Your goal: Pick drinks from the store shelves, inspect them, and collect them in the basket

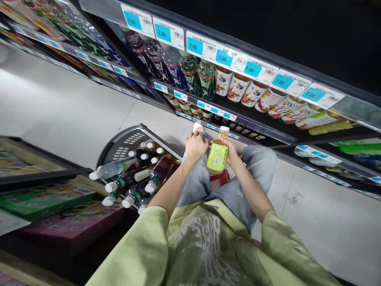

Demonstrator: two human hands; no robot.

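My right hand (233, 155) is wrapped round a bottle of yellow drink (218, 153) with a light green label and a white cap, held upright above my knees. My left hand (195, 145) is closed beside it, just left of the bottle, fingers curled on my knee; a white shoe tip shows beyond it. I sit low on a red stool (219, 178), in jeans and a green shirt.
A grey shopping basket (125, 145) at my left holds several capped bottles lying on their sides. Shelves (226, 109) with rows of bottled drinks and blue 7.00 price tags run across in front. Flat boxed goods (44, 198) lie on a low display at left. Pale floor surrounds me.
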